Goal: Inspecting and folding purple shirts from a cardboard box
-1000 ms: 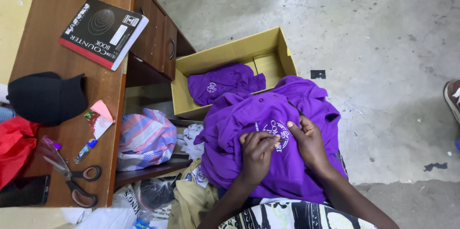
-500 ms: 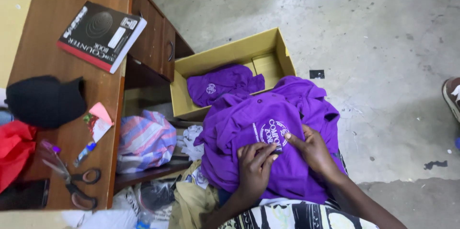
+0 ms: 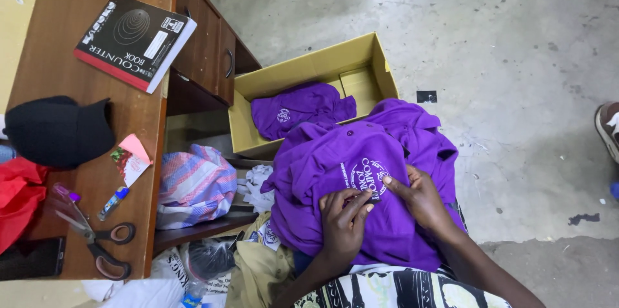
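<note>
A purple polo shirt [image 3: 335,160] with a white printed chest emblem lies spread over my lap. My left hand [image 3: 343,221] rests on it just below the emblem, fingers bent and pinching the cloth. My right hand [image 3: 422,197] lies beside it on the right, its fingertips touching the emblem's edge. Past the shirt stands an open yellow cardboard box [image 3: 309,66] on the floor, with another folded purple shirt [image 3: 293,108] inside it.
A brown wooden desk [image 3: 51,44] stands at the left with a black book [image 3: 134,40], black cap [image 3: 58,131], scissors [image 3: 97,240], marker [image 3: 113,203] and red cloth [image 3: 16,198]. A striped bag [image 3: 193,184] sits under it. A person's shoe [image 3: 607,129] shows at the right edge.
Both hands have slid lower on the shirt toward me, uncovering the white emblem. The shirt has shifted slightly on my lap.
</note>
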